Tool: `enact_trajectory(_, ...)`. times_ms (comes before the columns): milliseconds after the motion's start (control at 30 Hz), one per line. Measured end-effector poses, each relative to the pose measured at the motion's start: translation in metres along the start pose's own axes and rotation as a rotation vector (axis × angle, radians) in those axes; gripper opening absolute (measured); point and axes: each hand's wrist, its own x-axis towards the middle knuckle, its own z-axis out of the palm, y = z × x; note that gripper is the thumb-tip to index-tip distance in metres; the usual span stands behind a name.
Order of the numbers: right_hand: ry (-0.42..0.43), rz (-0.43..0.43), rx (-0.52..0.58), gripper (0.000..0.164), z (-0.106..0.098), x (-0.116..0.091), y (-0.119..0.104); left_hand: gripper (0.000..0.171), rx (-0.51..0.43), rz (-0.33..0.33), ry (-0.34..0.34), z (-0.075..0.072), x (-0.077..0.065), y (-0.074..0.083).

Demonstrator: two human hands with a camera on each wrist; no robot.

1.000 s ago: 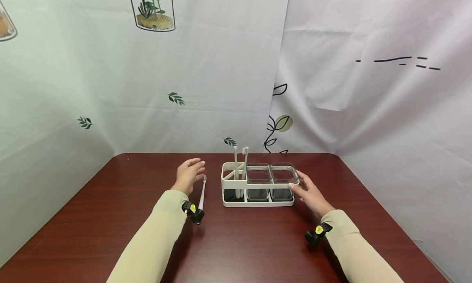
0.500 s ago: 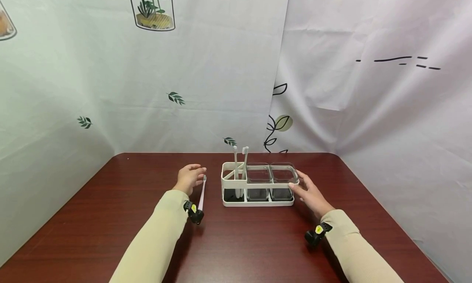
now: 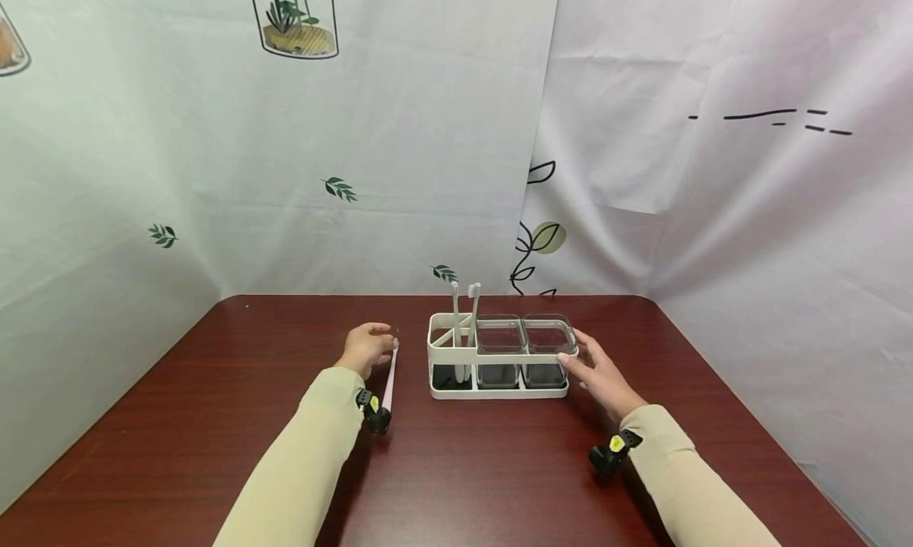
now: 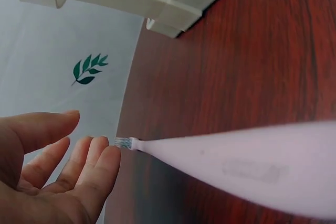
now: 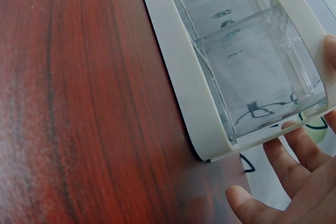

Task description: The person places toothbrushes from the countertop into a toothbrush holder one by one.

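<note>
A pale pink toothbrush (image 3: 390, 380) lies on the table, its bristled end pointing away from me. Beside that end is my left hand (image 3: 366, 349); in the left wrist view the loosely bent fingers come close to the bristles, with the thumb apart and no grip. A white toothbrush holder (image 3: 513, 394) stands to the right, carrying two upright toothbrushes, a left one (image 3: 456, 317) and a right one (image 3: 474, 317). Two clear cups, one in the middle (image 3: 501, 339) and one at the right (image 3: 549, 339), sit in it. My right hand (image 3: 602, 379) grips the holder's right end, thumb on the front band.
The dark red wooden table (image 3: 456, 476) ends at a printed white cloth (image 3: 399, 135) behind. Black cameras sit on the left wrist (image 3: 374, 412) and right wrist (image 3: 609, 456).
My left hand has lowered slightly toward the pink toothbrush's bristled end, its fingers bending a little more. The right hand and the toothbrush holder have stayed in place.
</note>
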Motion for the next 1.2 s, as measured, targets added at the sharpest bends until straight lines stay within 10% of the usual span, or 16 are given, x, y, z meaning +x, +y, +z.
enact_trajectory(1200, 0.0, 0.005, -0.005, 0.073, -0.0002, 0.0015, 0.0004, 0.037, 0.21, -0.001, -0.006, 0.0031, 0.0046, -0.0097)
